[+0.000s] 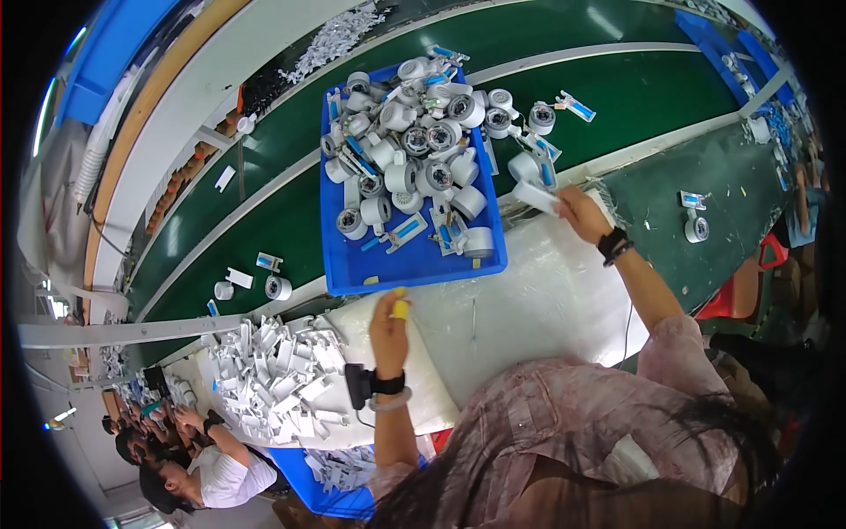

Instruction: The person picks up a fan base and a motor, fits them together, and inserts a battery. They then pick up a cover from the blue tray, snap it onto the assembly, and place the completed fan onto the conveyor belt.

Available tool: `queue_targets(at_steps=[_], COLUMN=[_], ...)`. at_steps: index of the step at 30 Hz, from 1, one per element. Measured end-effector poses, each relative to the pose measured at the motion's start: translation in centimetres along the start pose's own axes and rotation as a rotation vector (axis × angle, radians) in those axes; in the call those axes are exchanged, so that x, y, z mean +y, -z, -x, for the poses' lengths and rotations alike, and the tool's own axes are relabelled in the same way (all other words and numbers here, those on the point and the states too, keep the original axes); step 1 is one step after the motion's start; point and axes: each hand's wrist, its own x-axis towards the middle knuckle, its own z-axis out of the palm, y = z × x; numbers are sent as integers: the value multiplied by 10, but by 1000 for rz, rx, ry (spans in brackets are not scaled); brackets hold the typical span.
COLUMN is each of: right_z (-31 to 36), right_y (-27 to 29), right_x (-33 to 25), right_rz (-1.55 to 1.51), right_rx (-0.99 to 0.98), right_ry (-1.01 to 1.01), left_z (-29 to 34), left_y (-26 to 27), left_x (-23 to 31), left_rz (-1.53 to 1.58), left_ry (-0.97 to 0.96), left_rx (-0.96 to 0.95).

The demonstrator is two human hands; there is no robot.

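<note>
My right hand [582, 216] is closed on the end of a white handheld fan part [535, 197], a flat piece, at the right edge of a blue bin [352, 275]. My left hand [388, 333] is raised below the bin's near edge, with a yellow cover on one finger. Its fingers point up and hold nothing that I can see. The bin is heaped with white fan units [401, 176], round heads with handles, some showing blue insides. Beside the bin's right wall, more fan units [499, 122] lie close to the held part.
A pile of white plastic shells [282, 370] covers the table's left part. Green conveyor belts [617, 88] run behind, carrying scattered fan units [278, 287]. At the right, another unit [696, 229] lies on a green mat. A lower blue bin [330, 498] holds more shells. Co-workers [229, 467] are at far left.
</note>
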Motion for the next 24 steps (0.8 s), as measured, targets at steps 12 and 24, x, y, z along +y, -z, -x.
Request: queue_targets(at_steps=[12,24], right_z=[130,158], right_y=[6,-24], right_x=[-142,-152], right_rz=[-642,-1002], right_rx=[-534,-615], right_ry=[-116,-182], left_z=[54,65], left_y=[-143,-91], left_x=[95,129], left_rz=[-810,-301], left_ry=[-721,-291], left_rx=[-463,-638])
